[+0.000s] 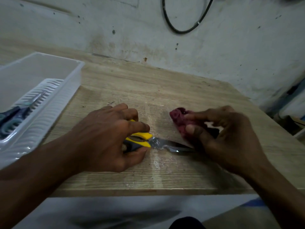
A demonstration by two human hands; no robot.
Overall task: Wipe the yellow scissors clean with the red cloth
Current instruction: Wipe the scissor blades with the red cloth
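Yellow handles of the scissors (140, 139) are gripped by the left hand (105, 136), whose fingers and thumb are curled round them. The scissors are held low over the wooden table (132, 83), near its front edge, with the steel blades pointed to the right. Whether the blades touch the table cannot be told.

The red cloth (179, 118) is bunched in the right hand (226, 134), pinched between thumb and fingers. It is held just behind the blade tips, which are hidden under the right hand. Contact between cloth and blades is not shown.

The step in hand is judged to be the wiping of the blades, with a stroke either being set up or just finished. For the next move, the cloth is to be brought down onto the blades and drawn along them, while the handles are kept steady. Pale smears are seen on the blades near the pivot, so that area is judged to need attention.

A white tray (69, 76) is set at the left, with other scissors (9, 119) in it.
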